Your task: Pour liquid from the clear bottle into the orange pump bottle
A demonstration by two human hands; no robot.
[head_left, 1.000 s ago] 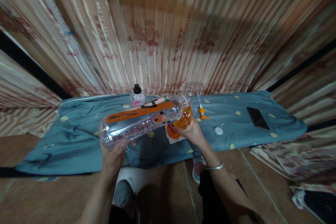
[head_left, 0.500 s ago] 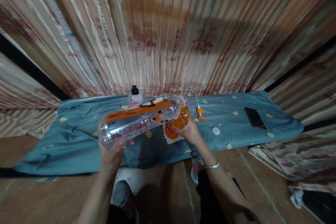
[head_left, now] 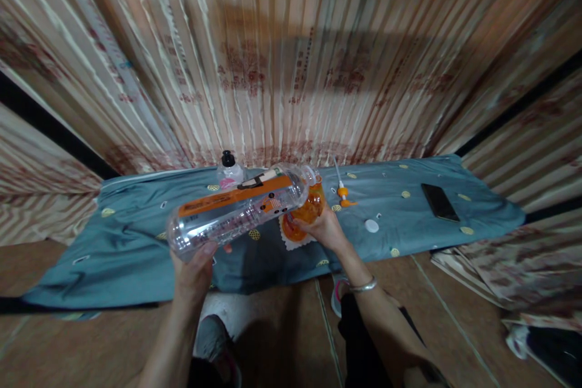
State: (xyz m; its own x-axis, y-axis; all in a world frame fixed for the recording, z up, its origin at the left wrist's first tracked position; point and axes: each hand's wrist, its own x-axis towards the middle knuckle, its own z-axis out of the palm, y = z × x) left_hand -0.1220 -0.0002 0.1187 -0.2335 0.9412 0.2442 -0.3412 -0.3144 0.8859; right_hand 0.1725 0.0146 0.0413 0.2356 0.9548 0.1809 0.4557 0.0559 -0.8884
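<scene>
Head view, mid-frame: left hand point(head_left: 194, 262) grips tilted clear plastic bottle point(head_left: 236, 209), right hand point(head_left: 328, 229) clasps translucent orange bottle point(head_left: 311, 206); I'd keep mouths aligned.

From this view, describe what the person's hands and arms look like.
Left hand and right hand both show no glove. The left forearm shows no sleeve. A plain, narrow silver bangle circles the right arm near the wrist. Farther up that arm, at the picture's bottom edge, is a dark patch, too unclear to identify.
</scene>
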